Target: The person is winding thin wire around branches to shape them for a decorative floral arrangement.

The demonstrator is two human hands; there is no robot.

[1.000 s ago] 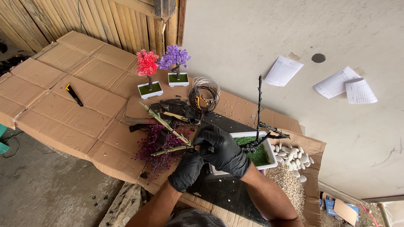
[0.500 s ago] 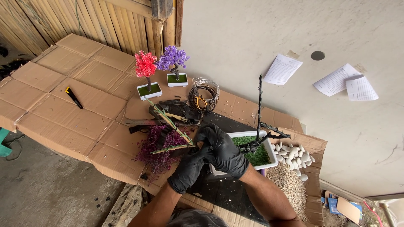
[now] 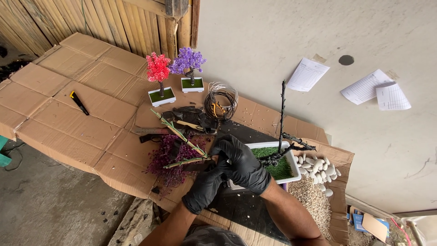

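Observation:
Both my hands wear black gloves and meet at the frame's lower middle. My left hand (image 3: 205,187) and my right hand (image 3: 243,165) are closed together on the ends of thin green stems (image 3: 180,135) that fan out to the upper left. Under the stems lies a heap of dark purple foliage (image 3: 167,157). Just right of my right hand stands a white rectangular pot (image 3: 293,165) with green turf and a bare black wire tree (image 3: 282,119) rising from it.
Two small finished trees, red (image 3: 158,68) and purple (image 3: 187,60), stand in white pots at the back. A wire coil with pliers (image 3: 221,104), a black-and-yellow tool (image 3: 78,102), white pebbles (image 3: 316,168), gravel (image 3: 314,202) and paper sheets (image 3: 307,74) lie on the cardboard sheets (image 3: 59,114).
The green stems have shifted slightly in my hands; my hands stay clasped in about the same place.

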